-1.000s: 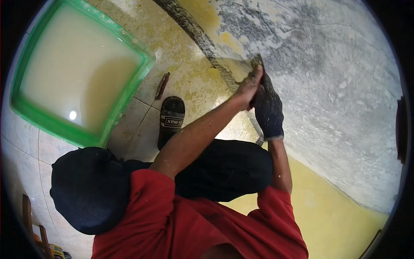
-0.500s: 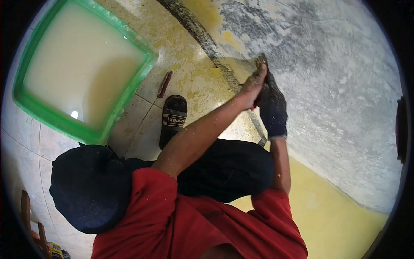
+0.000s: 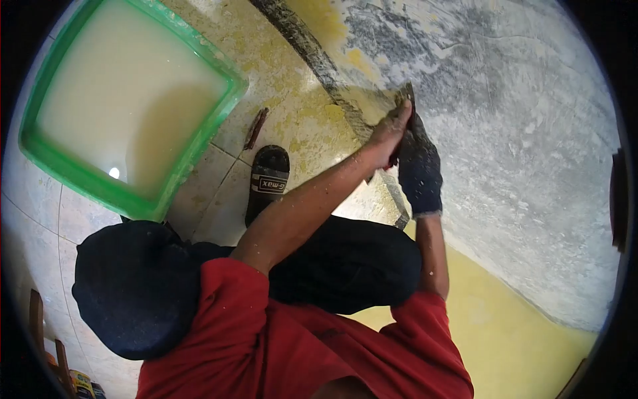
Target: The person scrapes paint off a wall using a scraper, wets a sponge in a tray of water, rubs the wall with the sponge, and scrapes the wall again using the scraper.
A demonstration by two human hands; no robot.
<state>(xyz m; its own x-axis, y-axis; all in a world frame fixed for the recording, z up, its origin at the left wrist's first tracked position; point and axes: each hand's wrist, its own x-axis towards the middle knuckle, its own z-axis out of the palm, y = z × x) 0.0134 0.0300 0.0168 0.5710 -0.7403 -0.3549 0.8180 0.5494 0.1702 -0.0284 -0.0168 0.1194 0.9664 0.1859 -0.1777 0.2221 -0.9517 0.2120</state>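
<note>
Both hands meet at the wall (image 3: 518, 133), whose grey, patchy surface borders yellow paint. My left hand (image 3: 389, 136), bare and dusted with grime, presses on a thin dark scraper blade (image 3: 410, 91) with its thumb side up. My right hand (image 3: 420, 169), in a dark dirty glove, lies against it on the wall side, closed on the same tool. A bit of red shows between the palms, perhaps the handle. Most of the tool is hidden by the hands.
A green tub (image 3: 236, 86) of cloudy liquid stands at upper left on the tiled floor (image 3: 212, 169). Near it lies a narrow reddish-brown object (image 3: 256, 128). A black sandal (image 3: 269, 176) is on my foot. Wooden legs (image 3: 64, 362) show at lower left.
The hands and blade have shifted slightly right in the view, still together. The tub and sandal also appear a little further right, as the view has moved slightly.
</note>
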